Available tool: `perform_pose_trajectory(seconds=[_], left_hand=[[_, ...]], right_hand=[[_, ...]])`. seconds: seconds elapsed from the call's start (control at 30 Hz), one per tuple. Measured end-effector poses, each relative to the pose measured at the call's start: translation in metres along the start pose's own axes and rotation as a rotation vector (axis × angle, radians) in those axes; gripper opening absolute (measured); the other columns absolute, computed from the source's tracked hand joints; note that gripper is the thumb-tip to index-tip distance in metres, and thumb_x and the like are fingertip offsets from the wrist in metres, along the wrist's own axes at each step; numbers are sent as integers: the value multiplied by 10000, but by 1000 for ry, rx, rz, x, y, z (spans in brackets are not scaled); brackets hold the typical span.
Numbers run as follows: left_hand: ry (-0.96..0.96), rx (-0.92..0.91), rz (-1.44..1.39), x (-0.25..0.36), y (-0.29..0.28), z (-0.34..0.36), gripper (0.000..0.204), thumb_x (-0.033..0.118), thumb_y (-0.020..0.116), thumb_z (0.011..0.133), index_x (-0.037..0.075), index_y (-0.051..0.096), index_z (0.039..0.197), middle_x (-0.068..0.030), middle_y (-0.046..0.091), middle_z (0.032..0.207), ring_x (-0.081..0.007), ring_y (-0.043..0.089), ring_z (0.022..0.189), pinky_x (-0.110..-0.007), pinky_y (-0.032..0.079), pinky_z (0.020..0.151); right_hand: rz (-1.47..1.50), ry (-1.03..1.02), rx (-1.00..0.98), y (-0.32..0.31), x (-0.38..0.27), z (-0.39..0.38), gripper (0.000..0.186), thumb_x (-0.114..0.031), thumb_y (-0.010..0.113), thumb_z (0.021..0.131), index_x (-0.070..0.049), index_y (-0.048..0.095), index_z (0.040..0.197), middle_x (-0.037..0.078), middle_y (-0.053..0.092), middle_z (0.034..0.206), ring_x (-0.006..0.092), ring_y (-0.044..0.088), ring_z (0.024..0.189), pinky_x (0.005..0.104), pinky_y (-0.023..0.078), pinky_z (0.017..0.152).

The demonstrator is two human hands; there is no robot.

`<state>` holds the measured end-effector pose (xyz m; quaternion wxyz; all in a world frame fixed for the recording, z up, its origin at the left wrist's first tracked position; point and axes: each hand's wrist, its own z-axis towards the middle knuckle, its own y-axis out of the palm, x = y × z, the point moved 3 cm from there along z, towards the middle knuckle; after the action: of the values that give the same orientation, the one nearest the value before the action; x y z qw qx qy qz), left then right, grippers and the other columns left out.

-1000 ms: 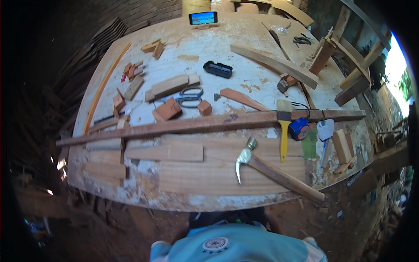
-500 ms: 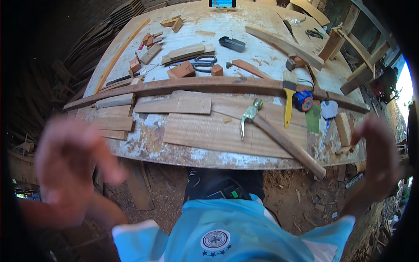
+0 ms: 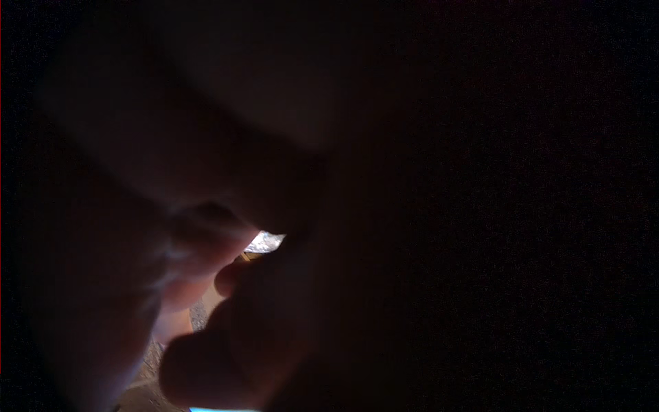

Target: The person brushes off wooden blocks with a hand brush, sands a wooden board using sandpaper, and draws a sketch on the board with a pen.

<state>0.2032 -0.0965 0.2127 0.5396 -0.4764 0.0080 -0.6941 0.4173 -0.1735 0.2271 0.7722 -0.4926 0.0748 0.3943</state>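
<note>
Dark, blurred skin very close to the camera covers nearly all of the head view. On the left is what looks like my left hand [image 3: 137, 233], with creased, bent fingers lit along their edges. Rounded fingertips [image 3: 195, 367] face it across a narrow gap; I cannot tell which hand they belong to. Whether either hand holds anything is hidden. My right hand cannot be made out for certain in the black area on the right.
Through the gap show a small bright patch of the worktable [image 3: 266, 242], some brown ground [image 3: 145, 371] and a sliver of light-blue shirt [image 3: 223, 410]. Everything else around is blocked from sight.
Both hands were raised apart at the left and right, in front of the table. Now skin and fingers are right up against the camera, and the table with its tools is almost wholly hidden.
</note>
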Motion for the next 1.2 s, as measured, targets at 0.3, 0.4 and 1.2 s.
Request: perform_pose_trajectory(seconds=[0.3, 0.4, 1.2], left_hand=[[87, -27, 21, -69, -93, -59, 645, 601, 340, 916, 13, 542, 742, -45, 513, 618, -125, 482, 540, -261, 354, 492], [97, -99, 59, -64, -71, -52, 660, 594, 326, 923, 12, 546, 702, -45, 514, 606, -132, 479, 534, -266, 348, 492], [103, -267, 248, -250, 93, -52, 101, 95, 626, 789, 30, 593, 859, -138, 562, 857, -328, 579, 811, -409, 482, 702]], right_hand=[[-188, 89, 106, 22, -30, -16, 417, -339, 479, 910, -12, 464, 1166, 125, 517, 961, 170, 555, 839, 319, 467, 715], [-199, 145, 182, 39, -37, -37, 367, -310, 483, 914, -15, 488, 1133, 119, 529, 916, 171, 560, 820, 318, 467, 717], [-651, 605, 29, 154, 133, -142, 625, -461, 719, 689, -5, 549, 1081, 147, 558, 950, 342, 546, 892, 428, 436, 776]])
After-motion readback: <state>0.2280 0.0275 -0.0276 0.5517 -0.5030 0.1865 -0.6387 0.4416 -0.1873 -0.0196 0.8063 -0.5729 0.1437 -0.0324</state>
